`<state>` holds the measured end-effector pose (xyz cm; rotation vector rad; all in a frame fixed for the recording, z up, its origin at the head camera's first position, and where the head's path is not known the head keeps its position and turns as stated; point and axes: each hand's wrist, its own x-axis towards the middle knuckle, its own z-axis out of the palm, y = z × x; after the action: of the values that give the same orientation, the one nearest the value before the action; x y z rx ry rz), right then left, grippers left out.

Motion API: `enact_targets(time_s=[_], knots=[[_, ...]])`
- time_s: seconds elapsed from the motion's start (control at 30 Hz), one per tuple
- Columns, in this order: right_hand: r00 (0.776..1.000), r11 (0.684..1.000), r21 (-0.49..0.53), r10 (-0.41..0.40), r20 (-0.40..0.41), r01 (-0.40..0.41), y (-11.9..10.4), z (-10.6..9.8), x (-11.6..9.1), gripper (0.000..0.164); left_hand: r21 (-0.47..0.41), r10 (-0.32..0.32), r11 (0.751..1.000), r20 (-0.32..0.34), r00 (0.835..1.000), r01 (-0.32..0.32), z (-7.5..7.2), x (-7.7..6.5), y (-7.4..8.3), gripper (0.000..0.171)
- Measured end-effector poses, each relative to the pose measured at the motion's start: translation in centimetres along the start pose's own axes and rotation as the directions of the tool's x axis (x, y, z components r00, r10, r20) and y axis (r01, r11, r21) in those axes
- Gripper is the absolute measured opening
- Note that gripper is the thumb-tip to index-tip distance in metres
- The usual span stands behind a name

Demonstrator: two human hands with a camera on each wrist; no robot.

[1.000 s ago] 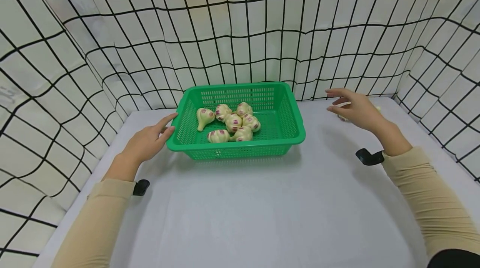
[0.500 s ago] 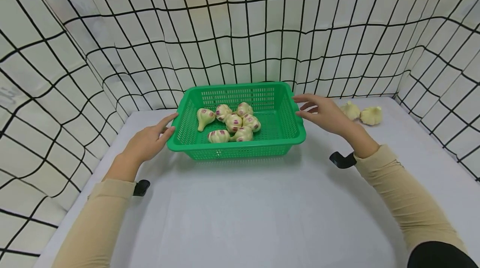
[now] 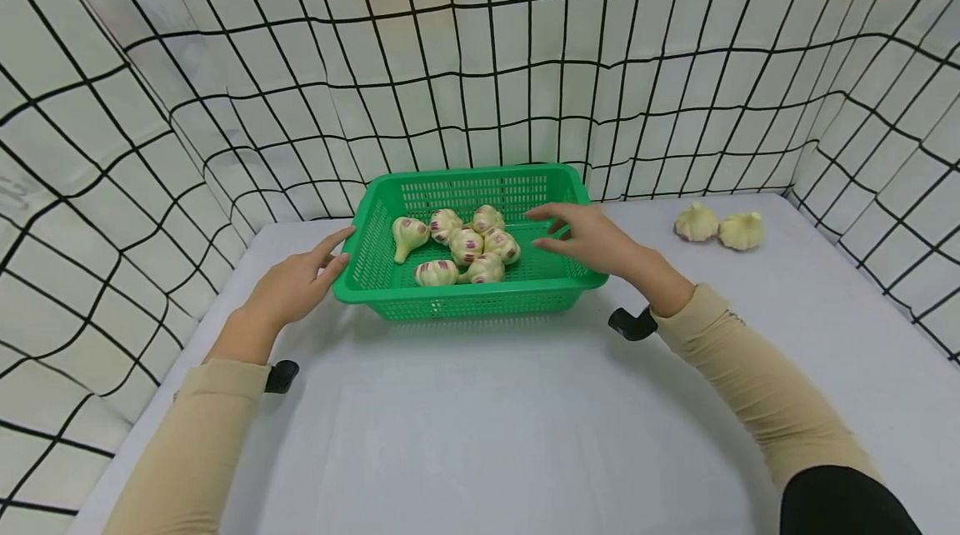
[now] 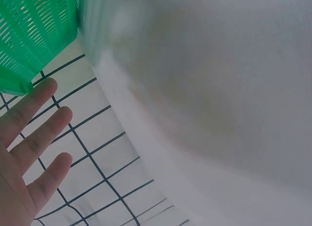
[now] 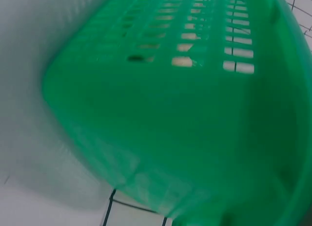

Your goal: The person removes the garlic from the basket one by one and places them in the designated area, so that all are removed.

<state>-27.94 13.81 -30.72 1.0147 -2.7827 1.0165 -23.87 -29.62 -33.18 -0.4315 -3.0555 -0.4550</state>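
A green plastic basket [image 3: 480, 295] with slotted walls stands at the back middle of the table. Several purple-streaked garlic bulbs [image 3: 467, 245] lie in its left and middle part. At the basket's left rim, my left hand [image 3: 294, 283] rests its fingertips, the fingers straight; in the left wrist view those fingers [image 4: 30, 148] spread beside the basket wall. My right hand [image 3: 588, 239] hovers over the basket's right side, fingers loosely bent and holding nothing, just right of the bulbs. The right wrist view is filled by the basket wall [image 5: 146, 109], with that hand hidden.
Two pale garlic bulbs [image 3: 696, 222] lie side by side on the white table [image 3: 450, 418] at the back right. Black netting [image 3: 525, 85] over white walls encloses the back and both sides.
My right hand has swept left from beside the pale bulbs at the back right to above the basket, uncovering those bulbs. The left hand stays at the rim.
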Motion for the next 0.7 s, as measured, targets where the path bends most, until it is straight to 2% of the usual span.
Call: enact_targets(time_s=[0.27, 0.47, 0.7], knots=[[0.994, 0.997, 0.002, 0.075, 0.077, -0.076, -1.9, 1.7, 1.8, 0.048, -0.003, 0.002, 1.0, 0.0, 1.0, -0.002, 0.1, 0.0, -0.1, 0.064], [0.977, 0.987, -0.011, 0.161, 0.143, -0.161, -2.5, 3.0, 3.4, 0.046, -0.004, 0.001, 1.0, -0.002, 1.0, -0.001, 0.0, 0.0, -0.1, 0.064], [0.957, 0.978, -0.062, 0.208, 0.202, -0.2, -3.2, 4.1, 4.4, 0.047, -0.003, -0.001, 1.0, 0.009, 1.0, 0.001, 0.1, 0.1, -0.1, 0.065]])
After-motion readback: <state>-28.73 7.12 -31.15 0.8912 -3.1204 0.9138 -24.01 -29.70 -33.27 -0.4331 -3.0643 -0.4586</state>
